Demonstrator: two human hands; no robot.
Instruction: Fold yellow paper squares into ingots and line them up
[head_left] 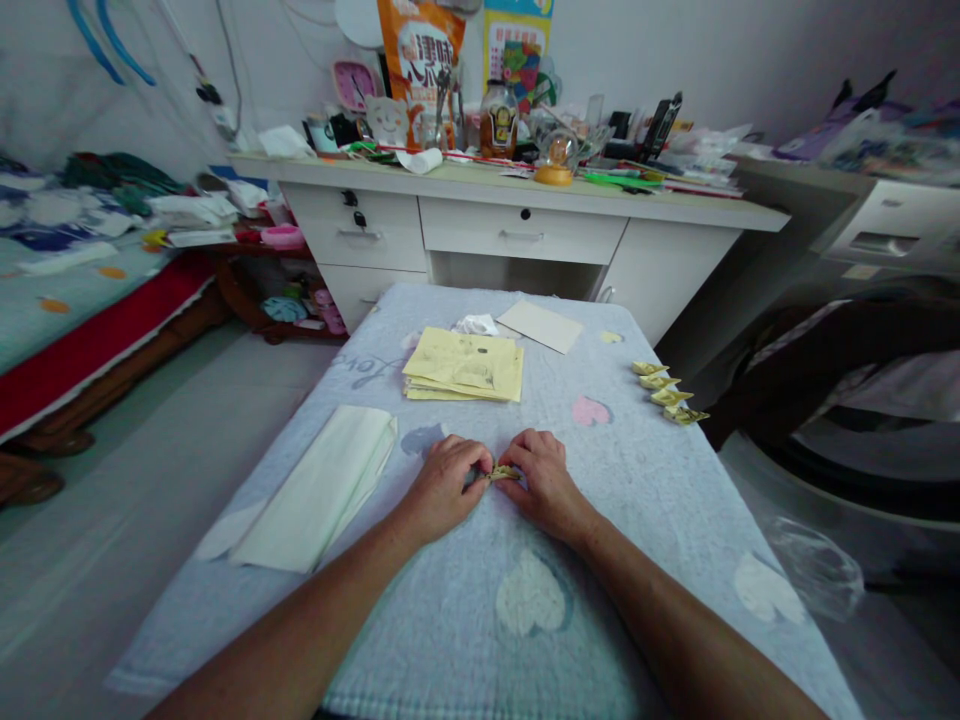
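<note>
Between my two hands is a small folded piece of yellow paper (501, 473), close above the blue cloth-covered table (450, 620). The fingers of my left hand (448, 485) pinch its left end. At its right end, my right hand (546, 480) grips it with thumb and fingers. My fingertips hide part of the folds. Beyond my hands lies a stack of yellow paper sheets (461, 362) with dark prints. Several folded yellow paper pieces (667, 395), pointed at the ends, stand in a row at the table's right edge.
A folded pale cloth or paper (322, 490) lies left of my arm. Behind the yellow stack are a grey card (540, 326) and a crumpled white tissue (477, 324). A cluttered white desk (517, 225) stands beyond; a washing machine (877, 250) is at right, a bed (82, 290) at left.
</note>
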